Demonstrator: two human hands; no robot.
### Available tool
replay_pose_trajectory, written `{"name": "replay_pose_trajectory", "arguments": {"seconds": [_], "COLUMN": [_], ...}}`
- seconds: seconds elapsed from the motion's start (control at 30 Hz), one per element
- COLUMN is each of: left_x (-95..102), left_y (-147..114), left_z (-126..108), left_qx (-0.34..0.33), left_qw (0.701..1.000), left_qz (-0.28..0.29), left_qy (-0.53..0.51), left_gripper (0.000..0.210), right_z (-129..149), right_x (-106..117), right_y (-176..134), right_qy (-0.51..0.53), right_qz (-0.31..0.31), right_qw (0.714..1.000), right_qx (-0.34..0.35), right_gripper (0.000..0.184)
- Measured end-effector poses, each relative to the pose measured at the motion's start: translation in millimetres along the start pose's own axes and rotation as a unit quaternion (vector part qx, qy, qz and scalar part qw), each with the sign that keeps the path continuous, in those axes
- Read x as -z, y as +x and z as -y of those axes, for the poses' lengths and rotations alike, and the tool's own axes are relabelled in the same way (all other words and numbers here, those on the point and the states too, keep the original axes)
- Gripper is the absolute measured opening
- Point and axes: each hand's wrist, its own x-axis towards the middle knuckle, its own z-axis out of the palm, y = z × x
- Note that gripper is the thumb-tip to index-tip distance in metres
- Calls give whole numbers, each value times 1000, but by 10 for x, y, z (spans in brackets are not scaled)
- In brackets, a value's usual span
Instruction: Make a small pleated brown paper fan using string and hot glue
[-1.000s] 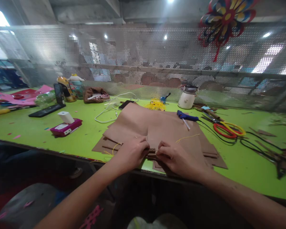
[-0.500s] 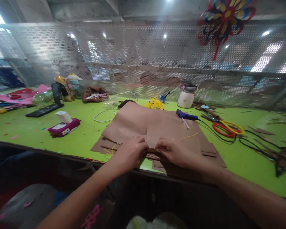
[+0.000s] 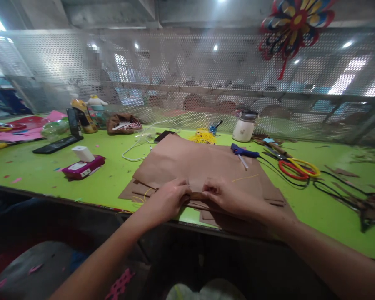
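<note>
A large sheet of brown paper [image 3: 190, 158] lies across a stack of similar brown sheets at the table's front edge. My left hand [image 3: 171, 198] pinches its near edge, fingers closed. A little to the right, my right hand [image 3: 223, 196] is closed on the same edge. Between the two hands the edge is turned up in a narrow darker fold [image 3: 197, 195]. One thin yellow string [image 3: 245, 178] lies on the paper beyond my right wrist, and more yellow strands [image 3: 140, 197] stick out beside my left wrist. My fingertips partly hide the fold.
A blue glue gun [image 3: 245, 151] rests on the paper's far right, its cord running right past scissors [image 3: 300, 167]. A white jar [image 3: 244, 126] and a yellow string bundle [image 3: 203, 136] stand behind. Left are a purple power strip [image 3: 83, 166] and a propped phone [image 3: 74, 123].
The near edge between my hands is turned up more, showing a wider fold. The paper's middle looks smoother, without the earlier raised crease. My hands have barely shifted.
</note>
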Motion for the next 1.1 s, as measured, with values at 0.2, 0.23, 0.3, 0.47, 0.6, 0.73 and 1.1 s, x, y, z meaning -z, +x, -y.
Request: {"name": "replay_pose_trajectory", "arguments": {"seconds": [0.2,0.23,0.3,0.47,0.6,0.73,1.1], "left_x": [-60,-64,-64,-40,-34,-64,-260], "left_y": [-16,-18,-22,-22,-21,-30,-14], "left_z": [34,34,28,-22,-62,-84,25], "left_qx": [-3,0,5,19,35,53,-4], "left_qw": [1000,1000,1000,1000,999,998,996], "left_qz": [-15,-15,-14,-16,-7,-36,-76], "left_qy": [-24,-22,-19,-13,-5,4,54], "left_gripper": [19,19,18,17,17,15,22], "right_z": [-17,-17,-23,-108,-179,-204,-189], "right_x": [-20,-17,-8,3,-9,-26,-14], "right_y": [28,39,73,201,262,267,271], "right_qy": [-19,-21,-24,-49,-54,-53,-45], "right_qz": [1,5,19,72,89,84,104], "right_qw": [1000,1000,999,996,995,995,993], "right_qx": [-4,-8,-12,-5,11,6,12], "right_gripper": [12,13,13,15,16,17,17]}}
